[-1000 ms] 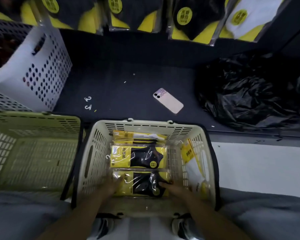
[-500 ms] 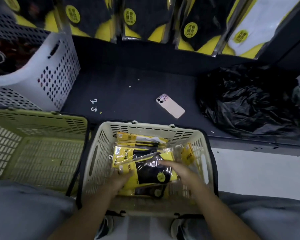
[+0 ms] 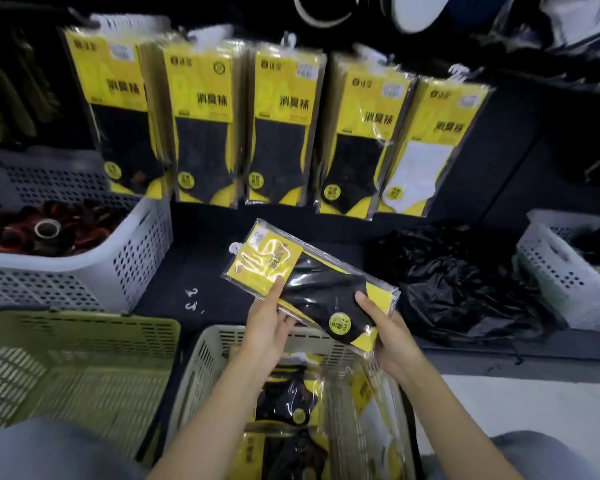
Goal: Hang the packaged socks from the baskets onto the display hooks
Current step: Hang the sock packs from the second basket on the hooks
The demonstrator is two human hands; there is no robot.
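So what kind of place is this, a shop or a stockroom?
Probably a retail shop's sock display being restocked: rows of packaged socks hang side by side, a white perforated basket of goods stands below, and the left hand and right hand hold another sock pack above the cream basket.

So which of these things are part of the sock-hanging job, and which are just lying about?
Job: sock pack held by left hand and right hand; cream basket; hanging packs.
Lying about: black bag; white crate of rolls.

cam: head-worn | faces fwd/down | close over basket (image 3: 208,362) | sock packs (image 3: 280,126) ahead
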